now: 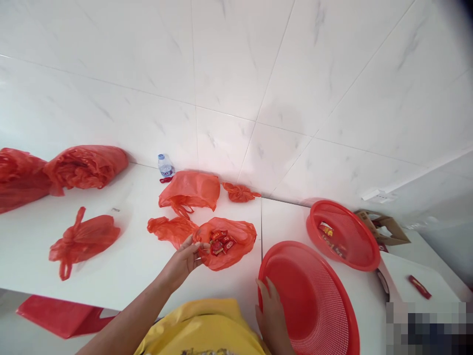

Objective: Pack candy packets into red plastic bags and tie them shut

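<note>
My left hand [189,259] is at the near left edge of an opened red plastic bag [242,236], its fingers pinched together on the thin plastic. Small red wrapped packets [220,241] lie in a heap inside that bag. On the right, my right hand [271,308] grips the left rim of a large red plastic basket [291,281], with fingers over the edge. The basket has a solid bottom and mesh sides, and I see nothing lying in it. A crumpled red bag [172,230] touches the opened one on its left.
A second red basket [343,236] holds a few small packets. Behind it stands a cardboard box [393,234]. Red bags, including a tied one [86,239], sit along the white table [136,197]. A water bottle [165,166] stands by the wall; a red stool [59,313] is below.
</note>
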Motion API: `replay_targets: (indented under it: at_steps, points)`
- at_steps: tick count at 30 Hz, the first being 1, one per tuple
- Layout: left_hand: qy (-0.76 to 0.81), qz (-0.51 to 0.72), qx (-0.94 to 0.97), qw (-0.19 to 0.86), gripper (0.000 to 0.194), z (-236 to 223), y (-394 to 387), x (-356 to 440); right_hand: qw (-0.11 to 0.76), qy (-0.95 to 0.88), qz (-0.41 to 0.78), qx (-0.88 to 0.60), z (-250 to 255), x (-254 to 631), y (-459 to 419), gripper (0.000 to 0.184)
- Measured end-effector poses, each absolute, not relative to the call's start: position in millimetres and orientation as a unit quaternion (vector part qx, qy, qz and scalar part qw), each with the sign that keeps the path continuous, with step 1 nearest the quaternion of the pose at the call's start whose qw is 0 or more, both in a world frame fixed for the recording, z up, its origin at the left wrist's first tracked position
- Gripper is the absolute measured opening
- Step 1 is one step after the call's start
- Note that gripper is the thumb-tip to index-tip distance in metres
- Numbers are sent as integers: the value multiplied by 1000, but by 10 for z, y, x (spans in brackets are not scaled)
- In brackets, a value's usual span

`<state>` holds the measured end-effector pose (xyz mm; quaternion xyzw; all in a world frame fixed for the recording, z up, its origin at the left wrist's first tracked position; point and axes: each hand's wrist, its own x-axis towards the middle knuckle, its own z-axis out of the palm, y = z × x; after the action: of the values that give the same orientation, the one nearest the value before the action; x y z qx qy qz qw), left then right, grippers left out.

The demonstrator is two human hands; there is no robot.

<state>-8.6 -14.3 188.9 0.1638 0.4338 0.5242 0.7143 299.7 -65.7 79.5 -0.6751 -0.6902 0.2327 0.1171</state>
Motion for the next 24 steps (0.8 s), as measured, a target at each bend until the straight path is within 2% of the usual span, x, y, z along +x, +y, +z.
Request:
replay_targets:
  at_steps: [4,8,11,14,19,22,24]
  points:
    - [431,526,172,713,23,1897,-152,-93,105,-684,196,-695,704,3193,-695,64]
    - [433,531,171,708,23,1903,-174,-110,100,-669,137,-724,864,3318,-526,56]
    - [433,533,164,708,25,1911,-186,-111,128,-674,134,-715,1091,3248,-343,48]
    - [432,534,161,709,27,1912,-196,-102,187,-678,182,-687,1303,3023,-132,46]
    - [433,530,162,711,28,1899,-223,-99,319,-554,346,-687,1401,2578,311,67]
    - [438,529,166,708,28,1907,-241,-119,360,-467,446,-673,1342,2440,548,78]
    - [446,528,175,701,33,1932,-247,-141,367,-448,485,-655,1316,2428,637,74]
